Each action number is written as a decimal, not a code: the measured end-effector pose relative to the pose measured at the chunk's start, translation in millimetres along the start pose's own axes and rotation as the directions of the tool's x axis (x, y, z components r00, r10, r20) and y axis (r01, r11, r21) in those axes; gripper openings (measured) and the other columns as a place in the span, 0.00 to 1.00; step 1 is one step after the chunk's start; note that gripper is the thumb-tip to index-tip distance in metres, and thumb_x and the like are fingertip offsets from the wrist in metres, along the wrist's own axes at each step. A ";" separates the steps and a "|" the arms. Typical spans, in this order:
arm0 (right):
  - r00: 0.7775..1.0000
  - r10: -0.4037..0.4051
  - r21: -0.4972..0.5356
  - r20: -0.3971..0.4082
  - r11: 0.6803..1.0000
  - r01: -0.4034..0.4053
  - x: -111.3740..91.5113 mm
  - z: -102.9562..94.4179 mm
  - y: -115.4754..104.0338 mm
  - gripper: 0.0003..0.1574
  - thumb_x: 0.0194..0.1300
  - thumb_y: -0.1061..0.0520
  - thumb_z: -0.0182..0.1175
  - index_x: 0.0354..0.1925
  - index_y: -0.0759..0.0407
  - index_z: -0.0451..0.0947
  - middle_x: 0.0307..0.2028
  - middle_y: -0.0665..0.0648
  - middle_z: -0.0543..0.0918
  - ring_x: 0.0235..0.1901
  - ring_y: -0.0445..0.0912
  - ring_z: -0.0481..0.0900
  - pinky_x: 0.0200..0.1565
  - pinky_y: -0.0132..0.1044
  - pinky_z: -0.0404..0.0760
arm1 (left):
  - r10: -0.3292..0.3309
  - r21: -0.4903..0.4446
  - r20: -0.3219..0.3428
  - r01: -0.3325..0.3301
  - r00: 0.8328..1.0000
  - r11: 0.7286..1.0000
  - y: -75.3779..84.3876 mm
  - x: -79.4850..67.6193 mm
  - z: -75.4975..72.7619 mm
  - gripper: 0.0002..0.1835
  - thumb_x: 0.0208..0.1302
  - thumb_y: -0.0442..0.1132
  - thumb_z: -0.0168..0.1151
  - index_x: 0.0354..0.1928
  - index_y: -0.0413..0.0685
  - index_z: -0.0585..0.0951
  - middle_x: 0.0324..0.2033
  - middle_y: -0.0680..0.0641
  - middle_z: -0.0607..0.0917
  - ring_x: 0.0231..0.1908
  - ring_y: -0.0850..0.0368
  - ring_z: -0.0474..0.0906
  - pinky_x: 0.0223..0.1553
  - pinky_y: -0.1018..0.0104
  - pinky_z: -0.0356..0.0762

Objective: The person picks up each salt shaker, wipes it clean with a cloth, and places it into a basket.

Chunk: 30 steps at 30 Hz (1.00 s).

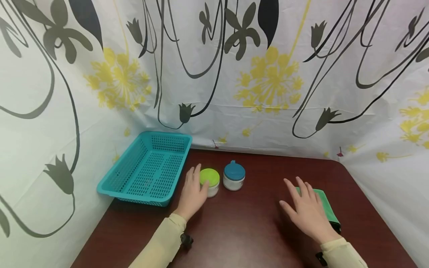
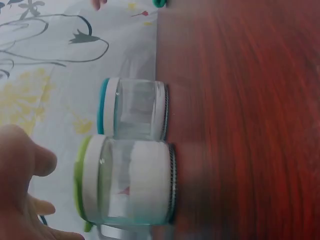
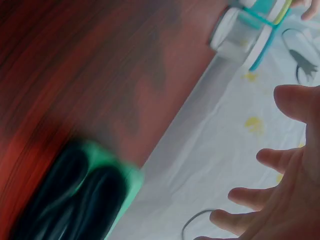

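The right hand (image 1: 308, 212) is hanging over the dark red table (image 1: 248, 227), fingers and thumb spread, partly hiding a green-and-black item (image 1: 327, 208) lying on the tabletop. The left hand (image 1: 192, 195) is hovering beside a lime-lidded jar (image 1: 212, 176), fingers extending on the jar's left, thumb standing apart and overlapping it in the head view; contact: cannot tell. This jar is standing upright; a blue-lidded jar (image 1: 234, 173) is standing upright just right of it. A turquoise basket (image 1: 147, 175) is resting at the table's far left. Behind, a floral sheet (image 1: 201, 93) is hanging.
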State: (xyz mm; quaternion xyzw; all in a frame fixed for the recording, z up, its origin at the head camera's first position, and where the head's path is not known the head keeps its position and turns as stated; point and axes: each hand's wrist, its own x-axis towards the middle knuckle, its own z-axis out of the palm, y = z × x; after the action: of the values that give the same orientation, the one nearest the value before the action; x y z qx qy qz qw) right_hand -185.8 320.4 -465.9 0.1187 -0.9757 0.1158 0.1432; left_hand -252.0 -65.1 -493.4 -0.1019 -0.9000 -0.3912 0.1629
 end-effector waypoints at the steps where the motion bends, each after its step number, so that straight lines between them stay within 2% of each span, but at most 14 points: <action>1: 1.000 0.006 -0.003 0.009 1.000 -0.006 -1.7 -1.5 5.5 0.48 0.72 0.36 0.57 0.79 0.47 0.51 0.74 0.72 0.53 0.68 0.74 0.52 0.57 0.76 0.55 | -0.023 -0.026 0.003 0.023 1.000 0.999 -2.0 1.6 0.0 0.37 0.73 0.47 0.57 0.78 0.49 0.56 0.74 0.36 0.59 0.73 0.41 0.56 0.67 0.39 0.62; 7: 0.996 0.049 -0.039 0.068 0.998 -0.046 -13.0 -3.6 32.1 0.47 0.72 0.35 0.56 0.79 0.48 0.51 0.72 0.74 0.55 0.67 0.75 0.54 0.55 0.78 0.57 | -0.153 -0.146 0.016 0.153 0.988 0.977 -12.3 12.7 -0.6 0.33 0.76 0.46 0.52 0.78 0.47 0.57 0.71 0.39 0.67 0.68 0.42 0.66 0.66 0.39 0.64; 11: 0.994 0.048 -0.081 0.095 0.996 -0.040 -19.2 0.8 40.9 0.47 0.70 0.37 0.59 0.77 0.53 0.57 0.70 0.75 0.58 0.67 0.73 0.57 0.53 0.79 0.61 | -0.231 -0.225 0.047 0.236 0.972 0.945 -18.7 20.0 -1.8 0.30 0.77 0.47 0.49 0.76 0.48 0.60 0.70 0.40 0.69 0.69 0.43 0.66 0.67 0.41 0.63; 16: 0.992 0.029 -0.109 0.123 0.994 -0.015 -24.5 7.4 43.1 0.46 0.68 0.38 0.62 0.75 0.57 0.61 0.69 0.74 0.62 0.66 0.72 0.59 0.52 0.77 0.64 | -0.277 -0.306 0.084 0.289 0.957 0.907 -23.7 21.8 -4.1 0.26 0.79 0.47 0.46 0.73 0.46 0.67 0.69 0.42 0.71 0.69 0.44 0.66 0.67 0.43 0.64; 22: 0.984 0.039 -0.134 0.173 0.991 -0.015 -30.1 13.1 50.4 0.49 0.66 0.35 0.63 0.74 0.57 0.62 0.68 0.74 0.63 0.65 0.73 0.61 0.49 0.76 0.67 | -0.272 -0.304 0.078 0.282 0.959 0.910 -25.1 20.6 -5.1 0.22 0.79 0.44 0.46 0.68 0.45 0.73 0.66 0.43 0.75 0.67 0.45 0.68 0.66 0.45 0.66; 30: 0.977 0.033 -0.199 0.209 0.980 0.009 -39.3 20.2 68.6 0.52 0.62 0.39 0.68 0.75 0.57 0.60 0.68 0.75 0.61 0.62 0.75 0.62 0.44 0.74 0.72 | -0.205 -0.203 0.057 0.213 0.977 0.956 -28.2 14.9 -0.1 0.24 0.70 0.32 0.53 0.67 0.41 0.74 0.63 0.41 0.77 0.65 0.43 0.70 0.64 0.45 0.69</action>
State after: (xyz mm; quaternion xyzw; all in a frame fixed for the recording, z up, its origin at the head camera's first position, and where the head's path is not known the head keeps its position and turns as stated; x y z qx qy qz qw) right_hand -172.4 387.8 -509.9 0.1094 -0.9928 0.0052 0.0492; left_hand -274.5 -83.3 -506.7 -0.0296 -0.8625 -0.4965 0.0931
